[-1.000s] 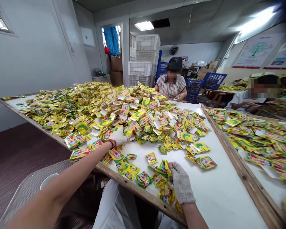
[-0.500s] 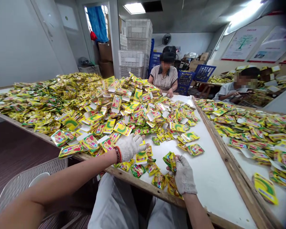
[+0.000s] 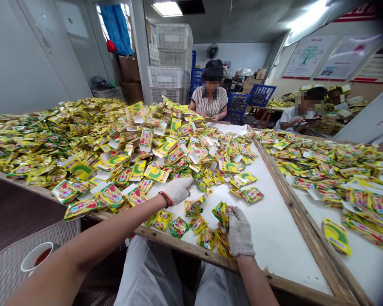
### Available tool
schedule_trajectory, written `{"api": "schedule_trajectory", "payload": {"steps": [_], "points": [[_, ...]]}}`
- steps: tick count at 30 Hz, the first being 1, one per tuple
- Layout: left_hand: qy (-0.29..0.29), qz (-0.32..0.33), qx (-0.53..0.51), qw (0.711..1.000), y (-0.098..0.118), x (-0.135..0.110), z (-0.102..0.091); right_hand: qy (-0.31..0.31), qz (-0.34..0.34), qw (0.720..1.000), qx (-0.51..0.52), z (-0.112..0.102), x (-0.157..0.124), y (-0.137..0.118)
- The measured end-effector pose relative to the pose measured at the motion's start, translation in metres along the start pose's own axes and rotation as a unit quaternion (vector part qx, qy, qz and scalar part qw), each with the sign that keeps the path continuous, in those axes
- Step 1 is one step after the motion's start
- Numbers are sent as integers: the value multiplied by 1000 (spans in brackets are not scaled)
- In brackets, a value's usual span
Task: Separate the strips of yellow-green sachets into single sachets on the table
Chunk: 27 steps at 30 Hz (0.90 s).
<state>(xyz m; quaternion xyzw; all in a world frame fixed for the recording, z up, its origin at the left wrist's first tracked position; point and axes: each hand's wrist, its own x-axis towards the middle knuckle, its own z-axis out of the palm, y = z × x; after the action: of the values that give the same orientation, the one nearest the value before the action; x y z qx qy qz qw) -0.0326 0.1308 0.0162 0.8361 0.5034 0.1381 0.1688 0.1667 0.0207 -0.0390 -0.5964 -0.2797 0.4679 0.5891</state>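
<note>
A large heap of glossy yellow-green sachets (image 3: 115,144) covers the far part of a white-topped table (image 3: 274,229). My left hand (image 3: 178,190), in a white knit glove with a red bracelet at the wrist, lies at the heap's near edge, touching sachets and holding none that I can see. My right hand (image 3: 239,231), also gloved, pinches a small bunch of sachets (image 3: 221,213). Loose sachets (image 3: 178,227) lie scattered near the table's wooden edge (image 3: 191,250).
A second table (image 3: 364,272) with more sachets stands on the right. A cup (image 3: 35,257) sits at lower left. Across the table, a person in a striped shirt (image 3: 210,104) and another person (image 3: 290,123) work. White crates (image 3: 169,76) are stacked behind.
The view has swung right and up, so the scene sits further left. My left hand has slid further onto the sachets at the heap's edge. My right hand still holds its bunch, and a cup has come into view.
</note>
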Motion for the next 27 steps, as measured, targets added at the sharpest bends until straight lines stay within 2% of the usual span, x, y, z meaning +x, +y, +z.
{"api": "schedule_trajectory", "payload": {"steps": [3,6,10,13,15,17,20,22,23,25,27], "points": [[29,-8,18,999,24,-10,13,20,-5,1000,8,0,0,2],[-14,-6,45,999,41,-15,26,49,-21,998,19,-1,1,2],[-72,4,34,997,41,-4,23,82,-27,994,59,-7,2,3],[-23,23,72,997,34,3,12,89,-18,990,111,-11,4,4],[40,56,160,985,32,-1,9,90,-12,988,124,-11,5,4],[65,104,242,962,33,-10,12,88,-10,989,116,-10,4,3],[-7,200,241,949,37,-28,20,82,-15,993,84,-8,3,2],[-25,227,199,953,40,-35,24,76,-18,995,60,-8,2,2],[-7,210,183,961,41,-36,25,74,-19,996,49,-8,2,2],[45,122,176,976,42,-31,26,72,-26,997,28,-8,3,3],[43,34,187,981,42,-23,27,70,-51,996,2,-7,5,3]]}}
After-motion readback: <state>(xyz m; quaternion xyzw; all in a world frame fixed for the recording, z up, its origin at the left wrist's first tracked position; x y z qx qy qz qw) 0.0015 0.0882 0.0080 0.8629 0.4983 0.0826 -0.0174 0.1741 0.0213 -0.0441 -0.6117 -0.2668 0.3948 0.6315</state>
